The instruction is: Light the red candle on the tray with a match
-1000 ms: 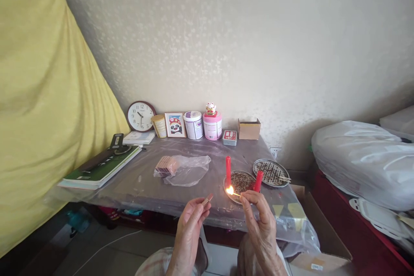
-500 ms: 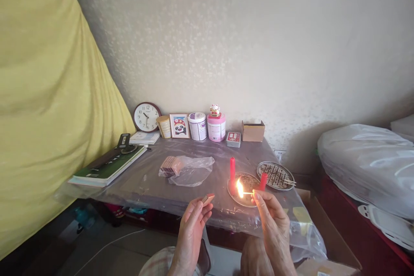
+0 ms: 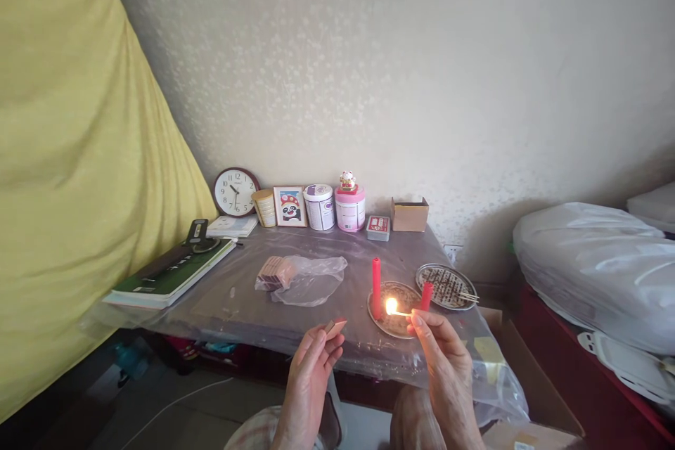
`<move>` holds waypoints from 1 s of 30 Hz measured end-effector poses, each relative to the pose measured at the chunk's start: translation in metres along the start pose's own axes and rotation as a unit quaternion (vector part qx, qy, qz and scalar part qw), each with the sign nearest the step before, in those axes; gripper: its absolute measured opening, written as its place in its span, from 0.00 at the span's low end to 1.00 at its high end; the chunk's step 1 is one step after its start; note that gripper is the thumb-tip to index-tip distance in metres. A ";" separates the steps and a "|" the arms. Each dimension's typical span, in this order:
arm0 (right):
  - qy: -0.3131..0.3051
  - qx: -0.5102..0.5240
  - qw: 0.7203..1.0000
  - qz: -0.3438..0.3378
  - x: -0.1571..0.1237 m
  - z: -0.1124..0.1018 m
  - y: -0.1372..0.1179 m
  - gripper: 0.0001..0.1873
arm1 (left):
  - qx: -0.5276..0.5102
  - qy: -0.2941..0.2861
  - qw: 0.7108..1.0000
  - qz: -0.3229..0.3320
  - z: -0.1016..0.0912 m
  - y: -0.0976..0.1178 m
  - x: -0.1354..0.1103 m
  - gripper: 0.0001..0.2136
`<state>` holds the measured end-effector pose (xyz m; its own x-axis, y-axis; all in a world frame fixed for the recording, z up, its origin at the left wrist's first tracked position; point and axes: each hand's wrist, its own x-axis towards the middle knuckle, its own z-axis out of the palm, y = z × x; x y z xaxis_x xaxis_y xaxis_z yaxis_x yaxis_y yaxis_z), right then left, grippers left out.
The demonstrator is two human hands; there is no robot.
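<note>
My right hand (image 3: 446, 358) pinches a burning match (image 3: 401, 313) by its end, the flame pointing left. Behind the match lies a round metal plate (image 3: 393, 331). A tall red candle (image 3: 376, 288) stands upright at the plate's left, and a shorter red candle (image 3: 427, 297) is at its right, partly hidden by my fingers. Neither candle shows a flame. My left hand (image 3: 311, 373) holds a small matchbox (image 3: 336, 328) between thumb and fingers, in front of the table edge.
A plastic bag of matchboxes (image 3: 277, 273) lies mid-table. Farther right is a perforated metal plate (image 3: 447, 287) with several sticks. Along the wall stand a clock (image 3: 236, 192), a framed panda picture (image 3: 290, 207), tins (image 3: 319, 208) and a cardboard box (image 3: 410, 216). A green book (image 3: 171, 273) lies left.
The match flame has become smaller and rounder. Both hands keep their grips and nearly the same places; the whole view has shifted slightly.
</note>
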<state>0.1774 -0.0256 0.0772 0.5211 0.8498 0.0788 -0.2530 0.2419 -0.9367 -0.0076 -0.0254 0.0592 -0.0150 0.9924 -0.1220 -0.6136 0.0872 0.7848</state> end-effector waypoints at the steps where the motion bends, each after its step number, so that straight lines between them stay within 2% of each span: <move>1: 0.002 0.003 1.000 0.000 0.000 0.000 -0.001 0.15 | -0.005 0.003 1.000 -0.001 0.000 0.000 0.000 0.13; 6: 0.006 0.017 1.000 -0.006 0.000 0.001 -0.004 0.15 | -0.016 0.011 1.000 -0.008 0.000 0.001 0.000 0.13; 14: -0.026 0.013 0.999 -0.031 0.005 -0.001 -0.006 0.13 | -0.021 0.001 1.000 -0.016 -0.004 -0.002 0.002 0.12; 30: -0.052 0.045 0.997 -0.028 0.017 -0.001 -0.017 0.13 | -0.055 0.022 0.998 -0.027 -0.001 0.000 0.001 0.11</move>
<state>0.1916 -0.0156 0.0937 0.4497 0.8769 0.1697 -0.3001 0.3273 -0.8960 -0.0085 -0.0244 0.0590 -0.0128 0.9818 -0.1897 -0.6977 0.1271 0.7050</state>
